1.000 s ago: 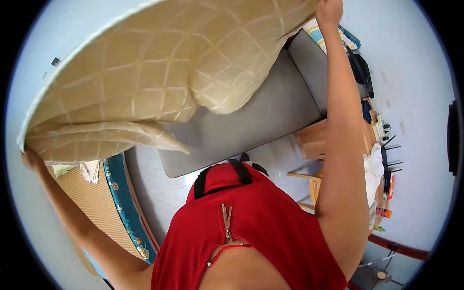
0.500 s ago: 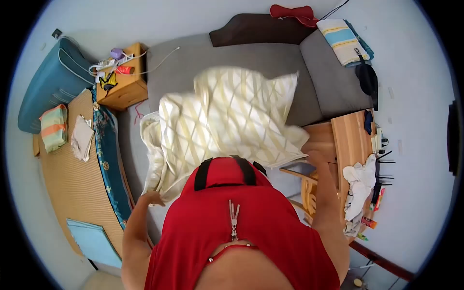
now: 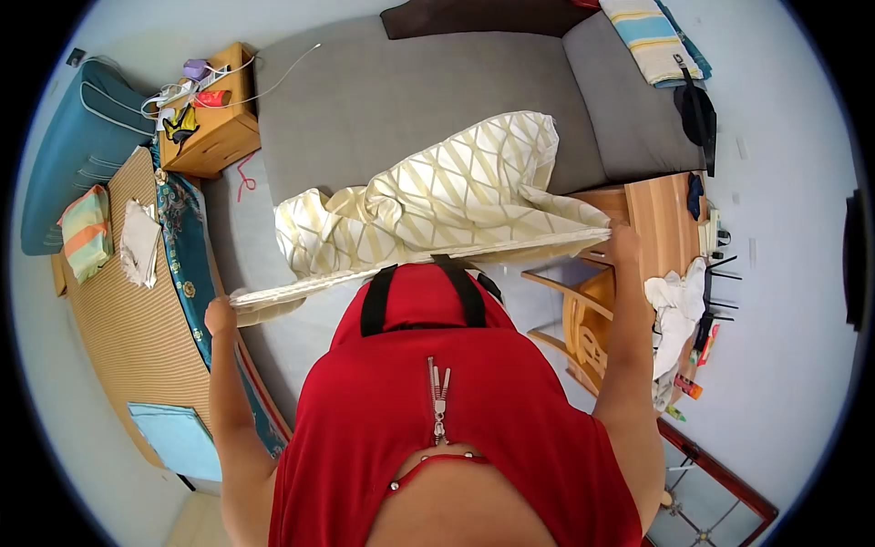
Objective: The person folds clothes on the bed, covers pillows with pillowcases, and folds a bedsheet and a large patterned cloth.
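Note:
A cream cloth with a white and beige diamond pattern (image 3: 456, 187) lies partly on the grey sofa (image 3: 355, 109), its near edge pulled taut across in front of my body. At the left end of that edge, my left hand (image 3: 221, 315) is closed on the cloth, beside the bed. My right hand (image 3: 624, 244) grips the other end of the edge, close to the wooden desk. Between the hands the edge hangs nearly straight, while the far part is bunched in folds.
On the left are a bed with a woven mat (image 3: 137, 346) and a wooden nightstand (image 3: 219, 137) holding cables. The wooden desk (image 3: 661, 219) and a wooden chair (image 3: 583, 328) stand at the right. Folded striped fabric (image 3: 647, 41) rests on the sofa's right end.
The cloth, raised high a second ago, has come down onto the sofa. Since the middle frame both hands have moved up and apart, drawing its near edge straight.

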A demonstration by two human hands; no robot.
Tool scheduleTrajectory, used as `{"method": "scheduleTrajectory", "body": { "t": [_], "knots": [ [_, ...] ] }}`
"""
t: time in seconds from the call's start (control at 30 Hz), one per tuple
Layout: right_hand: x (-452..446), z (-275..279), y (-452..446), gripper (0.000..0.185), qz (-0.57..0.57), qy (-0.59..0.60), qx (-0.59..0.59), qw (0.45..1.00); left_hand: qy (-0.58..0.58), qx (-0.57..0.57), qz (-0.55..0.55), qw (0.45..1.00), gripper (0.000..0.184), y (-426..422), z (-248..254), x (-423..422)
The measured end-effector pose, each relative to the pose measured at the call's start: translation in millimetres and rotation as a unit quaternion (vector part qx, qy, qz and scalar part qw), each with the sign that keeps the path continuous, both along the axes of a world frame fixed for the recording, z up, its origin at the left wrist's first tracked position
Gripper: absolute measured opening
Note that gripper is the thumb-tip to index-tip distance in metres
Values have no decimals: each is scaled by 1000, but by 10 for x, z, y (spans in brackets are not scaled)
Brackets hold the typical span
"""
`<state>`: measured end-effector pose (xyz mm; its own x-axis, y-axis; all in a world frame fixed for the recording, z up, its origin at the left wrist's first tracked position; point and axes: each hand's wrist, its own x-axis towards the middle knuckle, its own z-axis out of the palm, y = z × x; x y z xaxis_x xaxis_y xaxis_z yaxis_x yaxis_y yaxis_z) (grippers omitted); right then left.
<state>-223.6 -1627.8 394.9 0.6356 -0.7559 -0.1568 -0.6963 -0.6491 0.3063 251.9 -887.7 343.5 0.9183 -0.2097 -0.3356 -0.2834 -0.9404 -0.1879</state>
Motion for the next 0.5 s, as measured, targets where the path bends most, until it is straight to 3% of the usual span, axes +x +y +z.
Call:
{"method": "scheduleTrajectory", "body": {
  "t": [0.03, 0.2, 0.3, 0.33, 0.5],
  "knots": [
    [-19, -32, -20, 13, 6, -37, -15, 999, 2, -6, 11, 1000, 18, 66, -33, 2],
    [-292, -201, -28, 14, -60, 31, 6, 998, -2, 10, 9, 1000, 18, 614, -249, -190],
    [-605, -176, 145, 18, -163, 57, 22, 985, -5, 38, 111, 993, 19, 907, -366, -541],
    [-723, -221, 231, 17, -202, 49, 15, 978, -40, 36, 83, 995, 22, 978, -380, -713],
    [-663, -148, 538, 26, -322, -57, 30, 944, -39, 36, 190, 980, 25, 730, -425, -853]
  ]
}}
